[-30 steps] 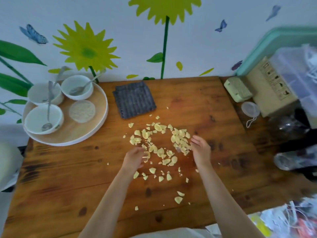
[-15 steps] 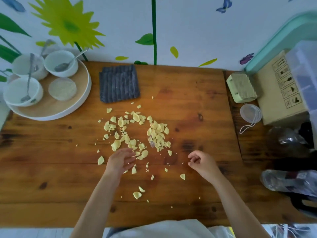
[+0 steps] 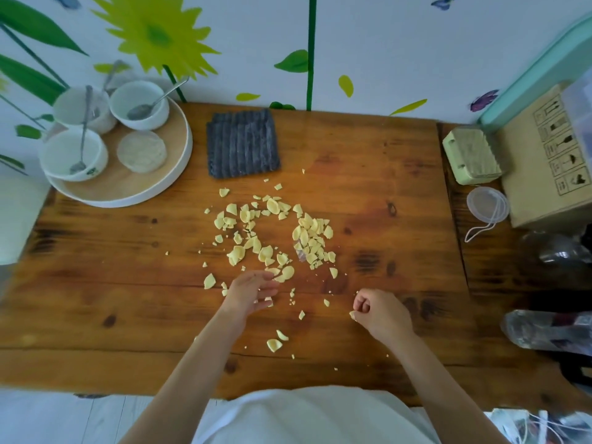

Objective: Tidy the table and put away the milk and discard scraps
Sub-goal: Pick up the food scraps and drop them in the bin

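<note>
Several pale yellow scraps (image 3: 312,233) lie scattered over the middle of the wooden table (image 3: 368,174), in two loose heaps with strays nearer me. My left hand (image 3: 248,291) rests at the near edge of the left heap, fingers curled over a few scraps. My right hand (image 3: 379,312) sits apart to the right, fingers closed, pinching a small scrap at its fingertips. No milk container is recognisable in view.
A round tray (image 3: 179,174) at the back left carries three white bowls with spoons and a lid. A dark grey cloth (image 3: 242,144) lies beside it. At the right stand a green egg carton (image 3: 471,157), a cardboard box (image 3: 551,161), a plastic lid (image 3: 487,205) and plastic bags.
Both hands pulled back from the heaps toward the table's near edge. My right hand closed on a stray scrap. The camera tilted down.
</note>
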Demonstrator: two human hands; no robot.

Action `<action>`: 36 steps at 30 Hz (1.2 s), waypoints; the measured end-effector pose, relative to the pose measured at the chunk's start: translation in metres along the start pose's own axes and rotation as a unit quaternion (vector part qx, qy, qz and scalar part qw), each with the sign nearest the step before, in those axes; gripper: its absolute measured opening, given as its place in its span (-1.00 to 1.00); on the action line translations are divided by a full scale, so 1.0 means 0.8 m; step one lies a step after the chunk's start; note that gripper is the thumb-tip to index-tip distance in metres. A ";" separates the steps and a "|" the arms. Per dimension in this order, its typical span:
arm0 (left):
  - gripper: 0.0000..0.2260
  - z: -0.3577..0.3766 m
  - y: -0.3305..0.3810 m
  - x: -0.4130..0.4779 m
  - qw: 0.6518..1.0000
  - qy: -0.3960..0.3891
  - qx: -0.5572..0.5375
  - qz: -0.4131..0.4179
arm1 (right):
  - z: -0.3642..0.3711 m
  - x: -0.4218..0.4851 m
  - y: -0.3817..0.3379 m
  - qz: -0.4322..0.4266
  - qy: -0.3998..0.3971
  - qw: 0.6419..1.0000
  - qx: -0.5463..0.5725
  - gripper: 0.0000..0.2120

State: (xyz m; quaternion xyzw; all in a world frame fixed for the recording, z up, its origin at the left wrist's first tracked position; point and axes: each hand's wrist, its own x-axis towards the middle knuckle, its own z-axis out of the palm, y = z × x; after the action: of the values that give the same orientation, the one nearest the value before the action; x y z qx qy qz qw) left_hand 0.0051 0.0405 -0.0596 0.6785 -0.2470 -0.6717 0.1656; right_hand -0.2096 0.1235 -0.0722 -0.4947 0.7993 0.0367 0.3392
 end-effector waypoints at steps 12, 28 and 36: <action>-0.61 -0.011 -0.022 -0.023 0.985 -0.089 -0.136 -0.056 | -0.009 -0.003 -0.117 -0.199 -0.087 0.954 0.205 -0.96; -0.75 -0.035 -0.014 -0.023 0.984 0.041 -0.156 -0.081 | -0.015 0.116 -0.147 -0.056 0.104 0.993 -0.014 -0.87; -0.81 -0.030 -0.012 -0.013 0.978 0.022 -0.205 -0.042 | -0.027 0.085 -0.151 -0.082 0.074 0.982 0.156 -0.79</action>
State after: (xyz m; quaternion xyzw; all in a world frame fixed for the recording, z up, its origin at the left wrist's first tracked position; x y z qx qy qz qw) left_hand 0.0301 0.0518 -0.0557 0.6548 -0.0717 -0.6991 0.2781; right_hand -0.1412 0.0018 -0.0614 -0.5007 0.7751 -0.1530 0.3537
